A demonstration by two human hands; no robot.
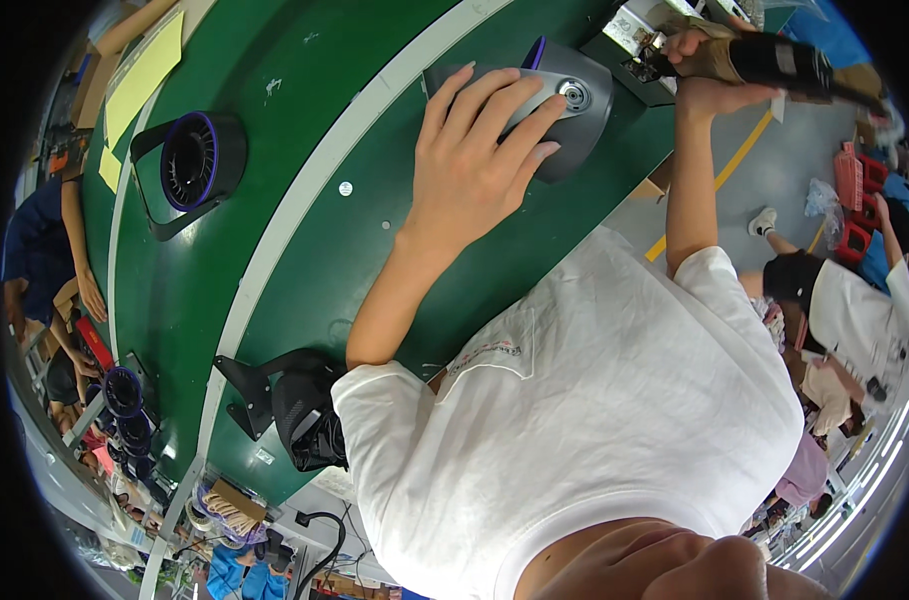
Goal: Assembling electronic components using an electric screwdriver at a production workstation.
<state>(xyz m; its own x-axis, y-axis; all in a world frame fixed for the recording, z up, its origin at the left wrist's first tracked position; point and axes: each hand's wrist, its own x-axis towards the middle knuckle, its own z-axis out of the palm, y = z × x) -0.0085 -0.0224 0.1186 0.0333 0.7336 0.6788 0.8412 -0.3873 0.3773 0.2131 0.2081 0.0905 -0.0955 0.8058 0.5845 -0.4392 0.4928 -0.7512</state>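
Grey housing (589,125), purple-edged, sits on the green table (319,275). Left hand (474,160) lies across it, grip spread wide, a fingertip beside the round silver fitting (574,95). Right hand (716,95), right of the housing: grip closed round a dark elongated tool (786,62), too blurred for me to name. Purple-rimmed fan (192,162) well to the housing's left; black bracketed unit (304,415) also left, nearer the person.

- Under the left hand (474,145), the grey housing (586,130) is partly covered.
- In the right hand (712,95), the dark tool (774,62) is blurred, its kind unclear.
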